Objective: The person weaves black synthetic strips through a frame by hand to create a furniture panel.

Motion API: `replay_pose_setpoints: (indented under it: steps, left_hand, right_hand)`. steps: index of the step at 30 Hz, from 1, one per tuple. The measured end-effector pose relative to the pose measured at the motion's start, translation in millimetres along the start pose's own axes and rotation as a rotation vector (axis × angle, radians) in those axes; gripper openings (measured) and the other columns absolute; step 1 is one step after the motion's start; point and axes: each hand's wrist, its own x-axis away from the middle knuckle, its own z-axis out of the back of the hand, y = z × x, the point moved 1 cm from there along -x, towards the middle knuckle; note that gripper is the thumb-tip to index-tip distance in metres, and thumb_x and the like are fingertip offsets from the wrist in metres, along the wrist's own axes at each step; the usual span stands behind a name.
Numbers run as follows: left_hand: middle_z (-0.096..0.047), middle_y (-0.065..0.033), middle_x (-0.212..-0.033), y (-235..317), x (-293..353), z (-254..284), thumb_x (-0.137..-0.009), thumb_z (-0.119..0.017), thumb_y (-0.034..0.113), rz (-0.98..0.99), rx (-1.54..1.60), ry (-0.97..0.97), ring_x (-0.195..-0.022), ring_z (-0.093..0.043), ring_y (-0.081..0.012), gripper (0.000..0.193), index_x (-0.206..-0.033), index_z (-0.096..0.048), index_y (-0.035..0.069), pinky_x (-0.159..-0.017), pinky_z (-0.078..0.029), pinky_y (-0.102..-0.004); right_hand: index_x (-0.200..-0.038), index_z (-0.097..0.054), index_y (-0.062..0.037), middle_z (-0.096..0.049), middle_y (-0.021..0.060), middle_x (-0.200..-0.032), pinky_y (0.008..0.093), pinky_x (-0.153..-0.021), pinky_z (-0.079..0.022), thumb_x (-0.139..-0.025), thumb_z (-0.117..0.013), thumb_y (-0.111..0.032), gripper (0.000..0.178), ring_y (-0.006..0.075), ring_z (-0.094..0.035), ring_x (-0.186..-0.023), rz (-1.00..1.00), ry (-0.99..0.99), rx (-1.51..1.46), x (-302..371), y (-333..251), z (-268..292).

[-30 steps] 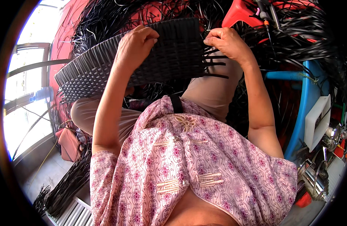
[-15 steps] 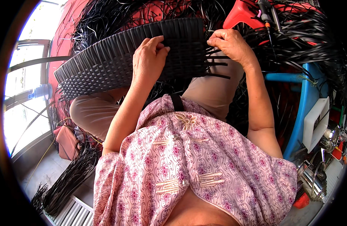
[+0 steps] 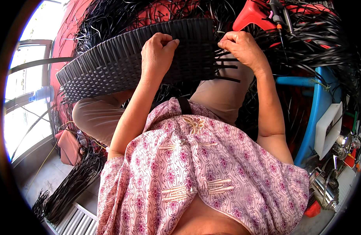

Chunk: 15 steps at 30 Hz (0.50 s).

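Note:
A curved panel (image 3: 110,58) woven from black flat strips lies across my lap, its ribbed rim along the far side. My left hand (image 3: 159,55) rests over the middle of the weave, thumb and fingers pinched together; whatever is between them is lost against the black. Beyond the panel's right end, my right hand (image 3: 243,47) has its thumb and forefinger closed on what looks like a thin black strip, mostly hidden by the fingers. Several loose strip ends (image 3: 227,66) stick out from that end, just below my right hand.
Tangled black strips (image 3: 313,51) pile up at the far side and right. A red plastic stool (image 3: 252,15) with a screwdriver-like tool (image 3: 278,19) lies there. A blue plastic frame (image 3: 315,113) stands at right. A strip bundle (image 3: 72,188) lies at lower left.
My left hand has shifted slightly right, and its fingers have drawn closer together. My right hand has moved a touch right. The panel stays nearly in place.

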Motion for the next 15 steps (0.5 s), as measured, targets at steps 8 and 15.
replay_pose_setpoints:
  steps: [8,15]
  left_hand:
    - [-0.071,-0.0153,-0.087,10.3,-0.1,8.5,-0.082,-0.070,0.025,0.146,0.141,-0.102,-0.086,-0.069,-0.0297,0.029,-0.093,-0.070,-0.002,-0.080,-0.053,-0.0380]
    - [-0.069,-0.0158,-0.087,1.0,2.1,-6.8,-0.083,-0.068,0.023,-0.141,-0.180,0.111,-0.085,-0.067,-0.0320,0.025,-0.094,-0.068,0.001,-0.079,-0.052,-0.0406]
  right_hand:
    - [-0.087,-0.071,0.0018,-0.065,0.0101,-0.069,0.0311,-0.065,-0.048,-0.087,-0.066,-0.022,0.024,0.0159,-0.061,-0.065,-0.066,-0.039,0.038,0.4,-3.6,1.5]
    - [-0.089,-0.071,0.0016,-0.065,0.0076,-0.069,0.0297,-0.066,-0.048,-0.088,-0.067,-0.021,0.023,0.0124,-0.060,-0.067,0.004,-0.053,0.060,1.6,-7.0,3.6]
